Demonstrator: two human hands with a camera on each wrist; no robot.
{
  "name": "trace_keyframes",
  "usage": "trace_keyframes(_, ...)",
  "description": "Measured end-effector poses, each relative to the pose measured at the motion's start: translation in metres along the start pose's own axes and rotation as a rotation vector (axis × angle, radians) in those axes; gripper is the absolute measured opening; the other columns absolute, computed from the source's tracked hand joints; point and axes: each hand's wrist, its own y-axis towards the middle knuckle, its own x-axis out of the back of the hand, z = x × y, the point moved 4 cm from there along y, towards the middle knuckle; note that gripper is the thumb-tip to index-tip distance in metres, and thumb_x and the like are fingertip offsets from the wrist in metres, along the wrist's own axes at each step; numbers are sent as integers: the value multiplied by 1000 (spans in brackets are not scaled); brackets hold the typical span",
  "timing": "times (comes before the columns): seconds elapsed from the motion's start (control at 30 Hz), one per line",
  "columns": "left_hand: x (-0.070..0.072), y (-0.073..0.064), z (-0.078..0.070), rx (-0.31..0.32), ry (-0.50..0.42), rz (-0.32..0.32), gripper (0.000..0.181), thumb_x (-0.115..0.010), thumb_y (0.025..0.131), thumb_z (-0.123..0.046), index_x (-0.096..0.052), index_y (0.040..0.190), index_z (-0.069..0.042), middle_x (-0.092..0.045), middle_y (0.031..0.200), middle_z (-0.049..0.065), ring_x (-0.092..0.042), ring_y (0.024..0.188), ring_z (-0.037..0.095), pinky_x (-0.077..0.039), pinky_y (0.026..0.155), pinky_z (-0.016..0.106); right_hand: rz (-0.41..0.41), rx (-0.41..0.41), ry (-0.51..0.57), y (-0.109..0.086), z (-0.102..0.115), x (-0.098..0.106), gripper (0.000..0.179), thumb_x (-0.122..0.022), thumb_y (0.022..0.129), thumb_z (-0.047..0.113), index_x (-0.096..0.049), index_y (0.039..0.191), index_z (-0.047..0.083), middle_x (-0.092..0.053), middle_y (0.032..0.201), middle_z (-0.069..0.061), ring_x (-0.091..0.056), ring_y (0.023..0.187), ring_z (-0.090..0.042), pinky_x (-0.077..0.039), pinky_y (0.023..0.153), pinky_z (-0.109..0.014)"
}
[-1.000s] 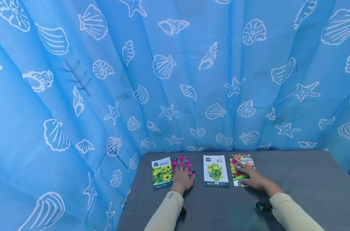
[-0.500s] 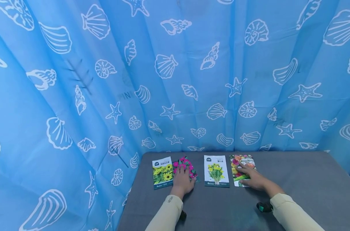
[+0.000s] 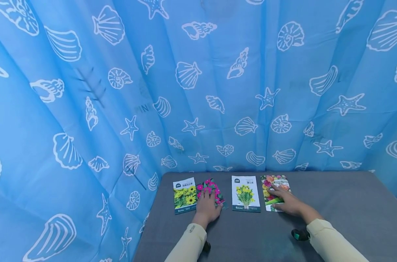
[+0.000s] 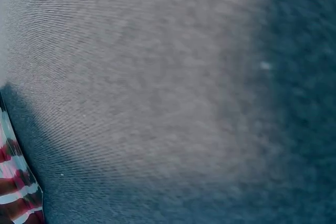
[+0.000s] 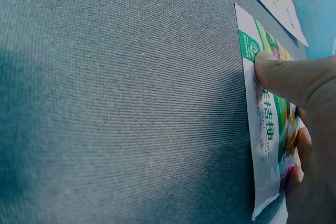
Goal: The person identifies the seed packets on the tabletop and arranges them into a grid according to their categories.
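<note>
Four seed packets is too exact to count at a glance, so several lie face up in a row on the grey table. My left hand (image 3: pixel 207 207) rests on a packet with magenta flowers (image 3: pixel 219 196), its fingers extended over the front. Only a corner of that packet shows in the left wrist view. My right hand (image 3: pixel 288 202) lies on a packet with multicoloured flowers (image 3: pixel 273 181), fingers spread. In the right wrist view its thumb (image 5: pixel 278 74) presses the white and green lower part, and the other fingers touch the printed picture.
A yellow-flower packet (image 3: pixel 184 200) lies left of my left hand, beside the magenta one. Between my hands is a white packet with a yellow-flowered plant (image 3: pixel 245 194). A blue shell-patterned curtain (image 3: pixel 218 91) hangs behind the grey table (image 3: pixel 250 236).
My left hand has drawn slightly toward me and to the right, and the magenta-flower packet has shifted a little with it. My right hand stays in place on its packet.
</note>
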Motion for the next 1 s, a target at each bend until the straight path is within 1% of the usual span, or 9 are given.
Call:
trace_keyframes(0.17, 2, -5, -3, -11, 9, 3, 70, -57, 107, -53, -45, 162, -11, -38, 170, 20, -33, 159, 43, -37, 126, 58, -2, 4, -2, 0, -1, 0, 66, -72, 102, 32, -49, 159, 10, -21, 172, -31, -15, 153, -65, -23, 113, -86)
trace_keyframes(0.27, 1, -7, -4, -20, 19, -8, 70, -58, 106, -53, -46, 161, -10, -39, 169, 21, -35, 158, 44, -38, 125, 59, -5, 3, -2, 0, -1, 0, 66, -72, 102, 32, -48, 159, 10, -21, 172, -31, -15, 153, -65, -24, 113, -86)
trace_keyframes(0.4, -4, -9, -2, -25, 33, -21, 71, -57, 106, -54, -46, 161, -10, -40, 168, 21, -34, 158, 44, -39, 124, 59, -6, -1, -10, 0, 0, 0, 66, -72, 102, 33, -49, 159, 10, -21, 172, -30, -16, 153, -65, -24, 113, -86)
trace_keyframes(0.57, -11, -11, 0, -18, 40, -19, 72, -54, 106, -57, -44, 163, -14, -38, 170, 18, -32, 160, 41, -36, 127, 56, -4, -1, -12, 0, 0, 0, 66, -72, 102, 34, -49, 159, 11, -21, 173, -29, -15, 153, -65, -23, 113, -86)
trace_keyframes(0.83, -2, -23, -5, -44, 13, -44, 69, -57, 106, -53, -47, 161, -11, -41, 168, 21, -36, 157, 45, -39, 124, 59, 0, 1, -9, 0, 1, 1, 67, -72, 102, 33, -48, 160, 10, -20, 172, -30, -15, 153, -65, -23, 113, -86)
trace_keyframes(1.0, 1, -27, -8, -42, 25, -26, 69, -57, 106, -52, -46, 162, -13, -40, 169, 19, -35, 158, 43, -38, 125, 57, 2, 3, -18, 1, 1, 1, 68, -73, 101, 34, -48, 160, 10, -21, 172, -30, -15, 153, -65, -23, 113, -86)
